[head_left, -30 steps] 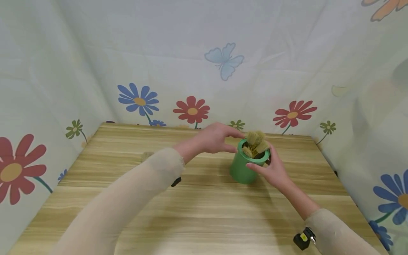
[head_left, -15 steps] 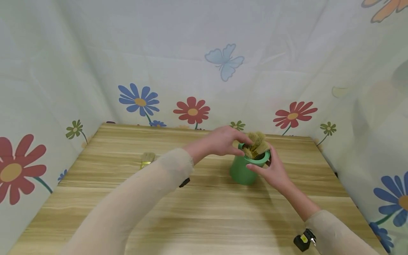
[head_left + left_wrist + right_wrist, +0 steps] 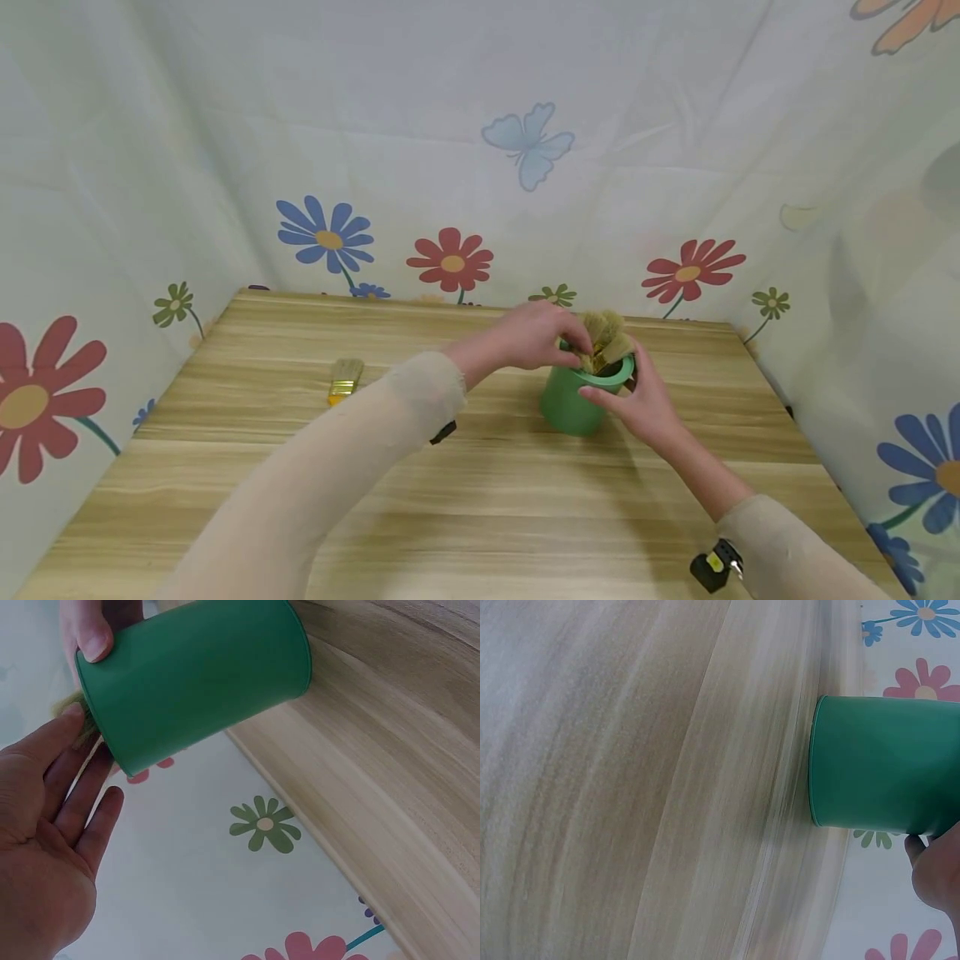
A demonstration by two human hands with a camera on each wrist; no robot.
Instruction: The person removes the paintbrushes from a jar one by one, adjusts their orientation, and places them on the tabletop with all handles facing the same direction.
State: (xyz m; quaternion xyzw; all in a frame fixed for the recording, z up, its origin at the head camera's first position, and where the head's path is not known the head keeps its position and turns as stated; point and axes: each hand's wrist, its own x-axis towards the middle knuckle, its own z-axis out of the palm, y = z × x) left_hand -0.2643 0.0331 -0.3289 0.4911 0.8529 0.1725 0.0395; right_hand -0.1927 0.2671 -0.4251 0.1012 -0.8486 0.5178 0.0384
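Gripping the green cup (image 3: 572,408), upright on the table (image 3: 510,533), is the right hand (image 3: 639,402), at the cup's three o'clock; at its ten, the left hand (image 3: 543,336) pinches one of the brushes (image 3: 617,345) inside. A loose brush (image 3: 345,382) lies well apart at nine o'clock.

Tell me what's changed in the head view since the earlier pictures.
The left grip moved right, from the left side of the green cup to a brush inside it, which it now pinches. The left sleeve moved along, showing more of the loose brush. The right grip stayed on the green cup, which stands where it was.
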